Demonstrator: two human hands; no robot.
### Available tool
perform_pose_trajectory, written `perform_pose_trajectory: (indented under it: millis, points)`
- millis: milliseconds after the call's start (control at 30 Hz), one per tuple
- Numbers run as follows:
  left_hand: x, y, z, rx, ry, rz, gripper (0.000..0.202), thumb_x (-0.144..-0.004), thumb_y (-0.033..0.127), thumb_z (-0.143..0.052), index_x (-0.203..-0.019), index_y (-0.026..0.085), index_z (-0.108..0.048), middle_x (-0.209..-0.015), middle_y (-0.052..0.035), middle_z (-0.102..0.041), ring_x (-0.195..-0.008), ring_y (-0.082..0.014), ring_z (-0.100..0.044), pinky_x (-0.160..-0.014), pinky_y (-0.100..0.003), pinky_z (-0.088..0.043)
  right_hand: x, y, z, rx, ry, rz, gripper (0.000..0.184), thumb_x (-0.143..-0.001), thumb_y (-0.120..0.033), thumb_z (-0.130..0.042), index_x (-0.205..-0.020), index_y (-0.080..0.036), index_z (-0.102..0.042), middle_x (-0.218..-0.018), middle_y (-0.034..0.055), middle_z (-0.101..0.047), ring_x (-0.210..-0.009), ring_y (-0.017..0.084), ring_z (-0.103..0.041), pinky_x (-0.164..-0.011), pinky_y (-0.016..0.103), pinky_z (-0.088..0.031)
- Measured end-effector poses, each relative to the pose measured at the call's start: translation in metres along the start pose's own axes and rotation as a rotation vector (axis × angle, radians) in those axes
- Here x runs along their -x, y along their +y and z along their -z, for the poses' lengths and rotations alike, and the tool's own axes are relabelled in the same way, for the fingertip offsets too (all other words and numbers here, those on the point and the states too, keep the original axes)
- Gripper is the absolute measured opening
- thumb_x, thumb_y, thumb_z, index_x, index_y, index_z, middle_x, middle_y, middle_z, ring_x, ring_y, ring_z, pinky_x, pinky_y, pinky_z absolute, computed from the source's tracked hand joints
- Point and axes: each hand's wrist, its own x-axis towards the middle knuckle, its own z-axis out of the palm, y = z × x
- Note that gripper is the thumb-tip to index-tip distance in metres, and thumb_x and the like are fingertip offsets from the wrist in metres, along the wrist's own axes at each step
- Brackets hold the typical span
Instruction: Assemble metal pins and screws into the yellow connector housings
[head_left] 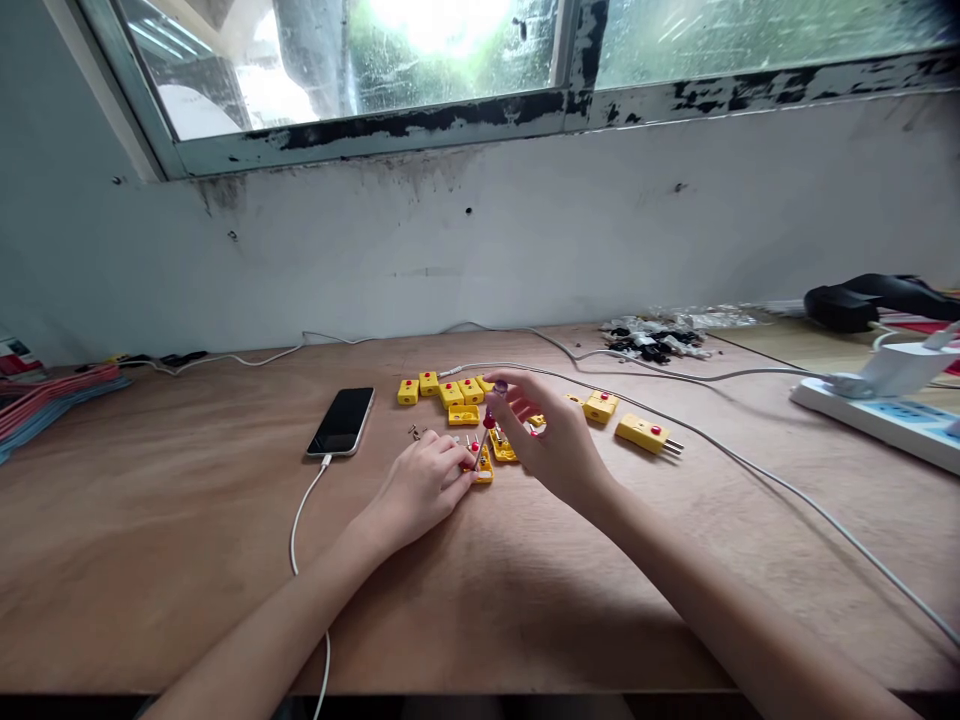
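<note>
My right hand [551, 430] is closed around the purple-red handle of a screwdriver [490, 418], fingers near its top. The screwdriver's shaft slants down to an opened yellow plug housing [484, 472] on the table. My left hand [431, 482] holds that housing down, thumb and fingertips on its left side. Red and metal parts show inside it. Just behind lies another opened yellow housing [504, 447], partly hidden by my right hand. A yellow half shell [463, 415] and several closed yellow plug bodies [450, 393] stand farther back.
A phone [341, 422] on a white cable lies to the left. To the right are a yellow plug with two pins [645, 434], a black-and-white pile of small parts [654, 340] and a white power strip [885, 415]. Cables cross the wooden table [187, 560].
</note>
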Motion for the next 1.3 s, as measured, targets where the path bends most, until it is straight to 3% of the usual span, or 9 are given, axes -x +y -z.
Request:
perform_pose_trajectory:
  millis: [300, 867, 1300]
  points:
    - [-0.002, -0.0006, 0.0001, -0.081, 0.03, -0.005, 0.01, -0.085, 0.023, -0.054, -0.081, 0.02, -0.062, -0.085, -0.0025, -0.065, -0.08, -0.0196, -0.053, -0.075, -0.033, -0.043, 0.0014, 0.0008, -0.0013, 0.008, 0.006, 0.009, 0.023, -0.089, -0.036, -0.049, -0.102, -0.02, -0.06, -0.071, 0.0007, -0.065, -0.061, 0.012, -0.06, -0.053, 0.021, -0.047]
    - [0.0007, -0.0037, 0.0063, 0.154, -0.045, 0.162, 0.013, -0.083, 0.027, -0.054, -0.085, 0.024, -0.067, -0.083, -0.0005, -0.064, -0.084, -0.0206, -0.051, -0.072, -0.032, -0.042, 0.0007, 0.0021, -0.0009, 0.033, -0.019, -0.005, 0.024, -0.09, -0.036, -0.048, -0.104, -0.02, -0.06, -0.072, 0.0006, -0.065, -0.061, 0.011, -0.059, -0.053, 0.021, -0.046]
    - [-0.0012, -0.0052, 0.0059, 0.197, -0.047, 0.155, 0.016, -0.083, 0.034, -0.056, -0.083, 0.024, -0.068, -0.081, -0.0013, -0.063, -0.082, -0.0204, -0.051, -0.069, -0.031, -0.042, 0.0003, 0.0003, -0.0011, 0.01, -0.029, -0.034, 0.025, -0.089, -0.038, -0.048, -0.102, -0.021, -0.06, -0.072, 0.0011, -0.064, -0.061, 0.012, -0.059, -0.053, 0.022, -0.046]
